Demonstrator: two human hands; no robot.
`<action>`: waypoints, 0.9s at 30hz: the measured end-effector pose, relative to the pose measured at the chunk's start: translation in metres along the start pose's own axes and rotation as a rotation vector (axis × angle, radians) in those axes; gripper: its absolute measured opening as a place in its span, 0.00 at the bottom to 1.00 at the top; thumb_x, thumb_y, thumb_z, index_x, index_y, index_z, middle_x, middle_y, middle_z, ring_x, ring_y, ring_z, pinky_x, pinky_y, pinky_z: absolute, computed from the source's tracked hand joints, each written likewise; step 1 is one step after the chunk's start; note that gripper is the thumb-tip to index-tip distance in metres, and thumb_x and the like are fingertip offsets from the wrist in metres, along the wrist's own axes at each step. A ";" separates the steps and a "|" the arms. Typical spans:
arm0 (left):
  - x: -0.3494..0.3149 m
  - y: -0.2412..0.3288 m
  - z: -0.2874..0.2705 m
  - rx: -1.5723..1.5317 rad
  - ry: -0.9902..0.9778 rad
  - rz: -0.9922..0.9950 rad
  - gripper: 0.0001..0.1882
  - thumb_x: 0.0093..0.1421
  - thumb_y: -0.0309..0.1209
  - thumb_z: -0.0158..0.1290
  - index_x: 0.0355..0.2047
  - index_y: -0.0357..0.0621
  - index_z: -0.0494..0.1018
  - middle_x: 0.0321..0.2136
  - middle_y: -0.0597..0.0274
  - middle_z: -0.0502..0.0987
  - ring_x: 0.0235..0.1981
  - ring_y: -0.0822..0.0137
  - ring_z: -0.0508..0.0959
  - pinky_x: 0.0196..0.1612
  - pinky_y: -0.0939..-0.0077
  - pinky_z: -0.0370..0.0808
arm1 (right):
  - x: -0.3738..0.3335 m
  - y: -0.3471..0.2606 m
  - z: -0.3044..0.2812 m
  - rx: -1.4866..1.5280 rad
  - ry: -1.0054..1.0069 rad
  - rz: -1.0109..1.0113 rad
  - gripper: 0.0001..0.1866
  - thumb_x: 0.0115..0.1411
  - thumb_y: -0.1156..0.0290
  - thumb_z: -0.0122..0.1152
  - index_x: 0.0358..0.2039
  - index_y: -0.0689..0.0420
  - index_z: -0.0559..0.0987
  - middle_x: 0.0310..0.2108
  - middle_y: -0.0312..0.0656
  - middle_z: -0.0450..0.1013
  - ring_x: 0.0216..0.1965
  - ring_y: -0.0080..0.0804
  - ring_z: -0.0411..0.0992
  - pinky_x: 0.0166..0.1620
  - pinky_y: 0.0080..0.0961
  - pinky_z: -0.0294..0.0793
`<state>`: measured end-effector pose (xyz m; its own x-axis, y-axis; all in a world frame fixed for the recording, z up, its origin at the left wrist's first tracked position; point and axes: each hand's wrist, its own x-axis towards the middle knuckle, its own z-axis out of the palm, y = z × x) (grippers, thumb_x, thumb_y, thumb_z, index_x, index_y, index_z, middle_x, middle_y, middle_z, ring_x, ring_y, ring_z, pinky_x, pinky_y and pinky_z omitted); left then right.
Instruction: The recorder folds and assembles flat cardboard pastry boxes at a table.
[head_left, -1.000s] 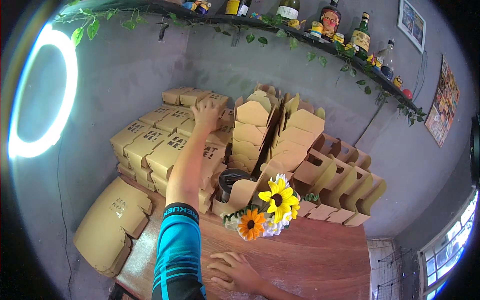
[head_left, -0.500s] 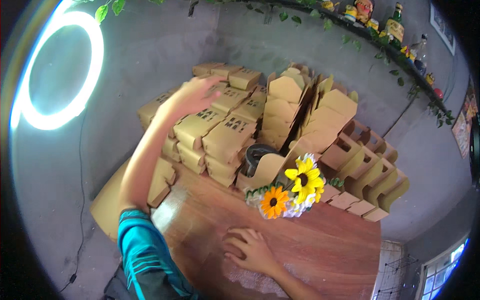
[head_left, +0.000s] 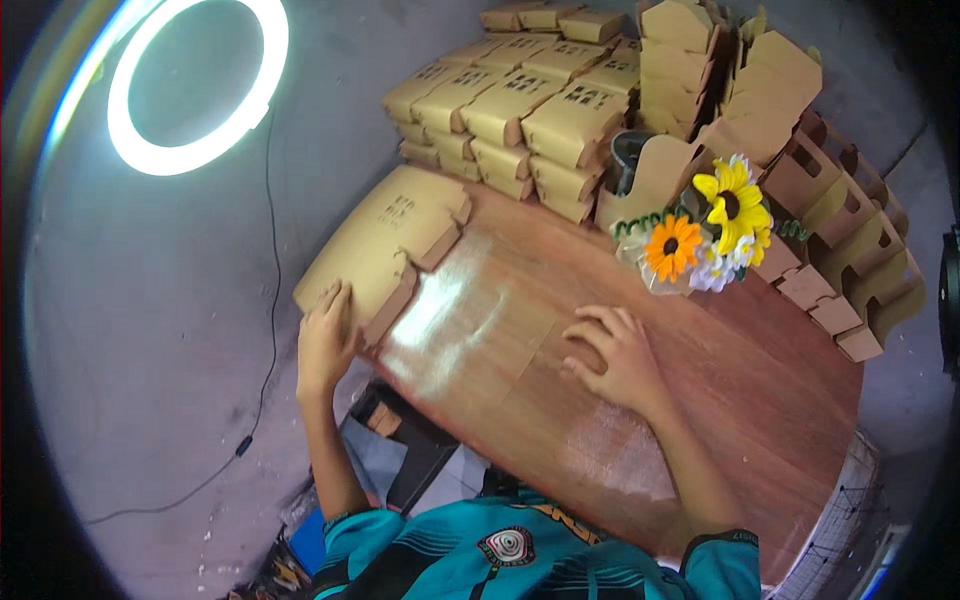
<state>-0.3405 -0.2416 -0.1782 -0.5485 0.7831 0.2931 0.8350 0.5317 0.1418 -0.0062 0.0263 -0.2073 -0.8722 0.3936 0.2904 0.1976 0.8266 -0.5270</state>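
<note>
My left hand [head_left: 328, 340] is at the near corner of a flat, unfolded brown cardboard box blank [head_left: 375, 240], which lies at the table's left edge. Its fingers are stretched over the cardboard with the thumb apart; no grip shows. Over the middle of the wooden table [head_left: 520, 300], my right hand [head_left: 615, 355] is open, its fingers spread and slightly curled, with nothing in them. Beyond the blank, folded brown boxes [head_left: 500, 105] with dark printing stand in stacked rows against the wall.
Artificial yellow and orange flowers [head_left: 735, 205] stand right of centre. Behind them are nested open cartons [head_left: 765, 90] and, farther right, cardboard carriers with handle holes [head_left: 850, 230]. A lit ring lamp [head_left: 130, 130] is at the upper left, its cable [head_left: 272, 250] running down the wall.
My left hand has come down from over the stacked boxes to the flat cardboard blank. My right hand has lifted its spread fingers and moved farther up the table. The view has shifted left and down.
</note>
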 end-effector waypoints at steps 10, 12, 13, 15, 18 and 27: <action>0.000 0.045 -0.014 0.041 0.076 0.026 0.24 0.54 0.33 0.61 0.52 0.46 0.74 0.49 0.44 0.76 0.48 0.48 0.78 0.50 0.58 0.75 | -0.008 0.001 0.008 -0.036 0.047 -0.019 0.17 0.54 0.60 0.67 0.43 0.48 0.79 0.54 0.37 0.69 0.57 0.41 0.64 0.58 0.42 0.64; -0.004 0.042 -0.014 -0.040 0.111 0.024 0.19 0.58 0.31 0.57 0.51 0.45 0.75 0.46 0.44 0.78 0.46 0.46 0.78 0.47 0.57 0.75 | -0.009 0.001 0.009 -0.026 0.055 -0.032 0.17 0.54 0.60 0.67 0.44 0.48 0.79 0.54 0.37 0.69 0.58 0.41 0.64 0.57 0.42 0.64; -0.006 0.042 -0.013 -0.121 0.140 0.023 0.15 0.61 0.29 0.54 0.49 0.43 0.75 0.43 0.44 0.79 0.43 0.44 0.79 0.45 0.55 0.75 | -0.010 0.002 0.009 -0.031 0.061 -0.033 0.17 0.54 0.60 0.67 0.44 0.48 0.79 0.54 0.37 0.69 0.58 0.41 0.64 0.57 0.42 0.64; -0.010 0.047 -0.019 -0.105 0.278 -0.053 0.13 0.63 0.28 0.50 0.47 0.42 0.75 0.40 0.43 0.79 0.41 0.41 0.78 0.43 0.54 0.75 | -0.011 0.003 0.008 -0.039 0.064 -0.048 0.17 0.54 0.60 0.67 0.44 0.48 0.79 0.54 0.37 0.69 0.58 0.42 0.64 0.57 0.42 0.64; -0.023 0.053 -0.023 -0.086 0.653 -0.090 0.10 0.67 0.27 0.45 0.43 0.38 0.75 0.33 0.44 0.80 0.33 0.48 0.81 0.34 0.58 0.73 | -0.014 0.006 0.009 -0.067 0.074 -0.058 0.18 0.54 0.60 0.67 0.45 0.49 0.78 0.54 0.38 0.69 0.57 0.42 0.64 0.56 0.42 0.64; -0.057 0.117 -0.054 -1.201 0.879 -0.303 0.15 0.74 0.39 0.42 0.32 0.42 0.66 0.28 0.72 0.70 0.30 0.81 0.70 0.33 0.83 0.70 | -0.013 -0.054 -0.062 0.409 0.144 -0.062 0.39 0.55 0.59 0.69 0.65 0.48 0.63 0.65 0.50 0.58 0.65 0.53 0.59 0.64 0.46 0.62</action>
<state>-0.2091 -0.2411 -0.1274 -0.8628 0.0299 0.5047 0.4779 -0.2775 0.8335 0.0222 0.0016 -0.1336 -0.7996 0.4242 0.4251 -0.0723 0.6347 -0.7693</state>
